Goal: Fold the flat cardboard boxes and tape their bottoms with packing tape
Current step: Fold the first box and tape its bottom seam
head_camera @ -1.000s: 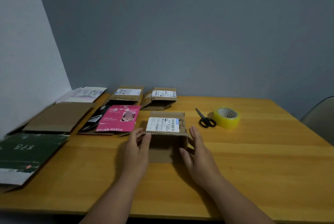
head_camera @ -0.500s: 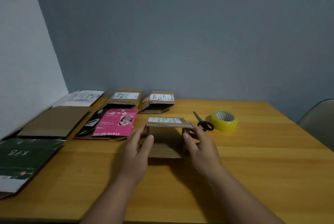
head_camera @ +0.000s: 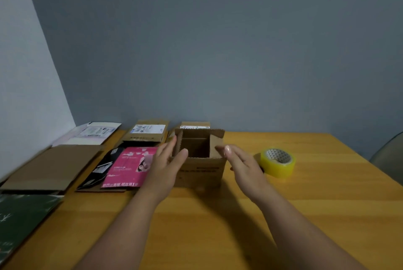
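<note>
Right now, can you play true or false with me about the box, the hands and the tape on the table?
1. The small cardboard box stands opened up, its top open. True.
2. The left hand holds the tape roll. False: the yellow tape roll lies on the table, right of the box, and no hand touches it.
3. The right hand has straight fingers beside the box. True.
4. The pink flat box lies right of the tape roll. False: it lies left of the small cardboard box.
5. Flat boxes lie along the table's left side. True.
</note>
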